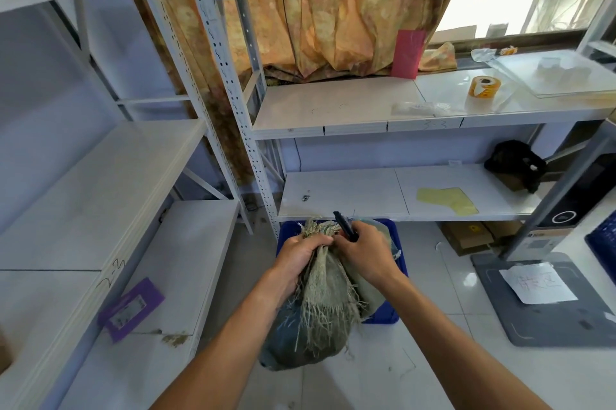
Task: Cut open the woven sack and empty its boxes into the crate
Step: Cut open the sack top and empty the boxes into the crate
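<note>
Left hand (301,254) grips sack (320,306) neck; right hand (361,251) clutches cutter (345,225) above crate (396,243).

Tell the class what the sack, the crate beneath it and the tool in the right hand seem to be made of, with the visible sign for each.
Sack: coarse woven fibre, probably plastic or jute; matte, with frayed loose strands. Crate: likely moulded plastic, with smooth, uniform blue walls. Tool in the right hand: black, slim, apparently plastic-bodied; no blade visible.

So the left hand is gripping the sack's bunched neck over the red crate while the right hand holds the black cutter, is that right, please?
Not quite: the head view shows the crate is blue, not red. Otherwise yes: the left hand grips the sack by its bunched neck and the right hand holds the black cutter.
</note>
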